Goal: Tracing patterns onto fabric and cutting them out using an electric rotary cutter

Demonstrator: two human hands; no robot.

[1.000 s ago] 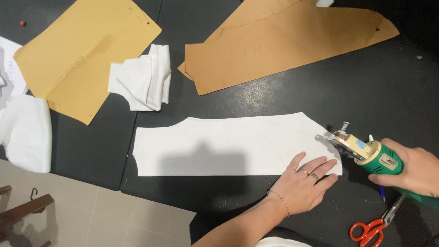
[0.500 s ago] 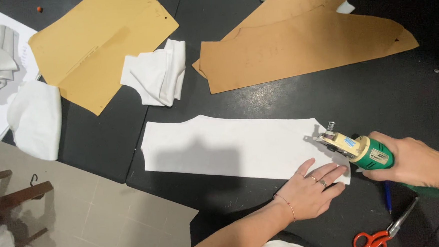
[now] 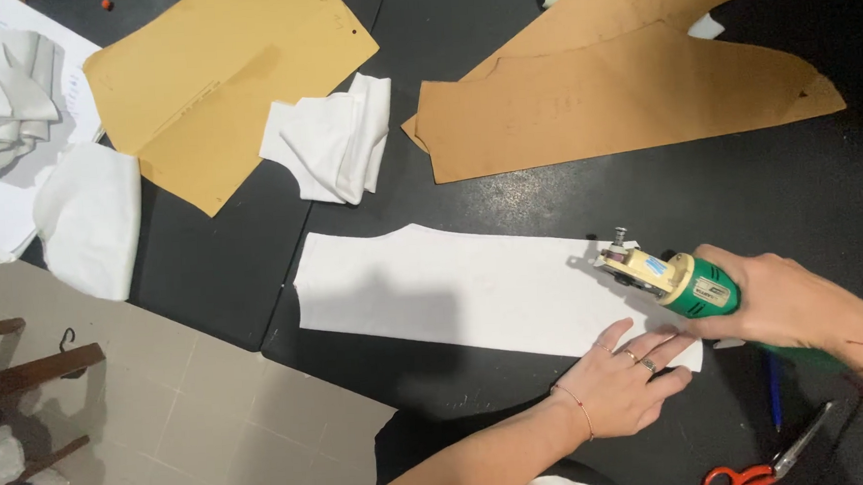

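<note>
A long white fabric piece (image 3: 453,286) lies flat on the black table (image 3: 508,194). My left hand (image 3: 621,380) presses flat on its near right corner, fingers spread, rings on two fingers. My right hand (image 3: 784,298) grips a green and cream electric rotary cutter (image 3: 669,274), whose blade end rests on the fabric's right edge.
Brown paper patterns (image 3: 620,90) lie at the back right, a yellow one (image 3: 221,71) at the back left. A folded white cloth (image 3: 333,139) sits between them; more white pieces (image 3: 86,216) lie at the left. Orange-handled scissors (image 3: 768,461) and a blue pen (image 3: 775,402) are at lower right. Tiled floor (image 3: 186,432) shows lower left.
The view has shifted, so the fabric sits further right and lower. The cutter has moved a little leftward onto the fabric's edge. My left hand stays pressed on the corner.
</note>
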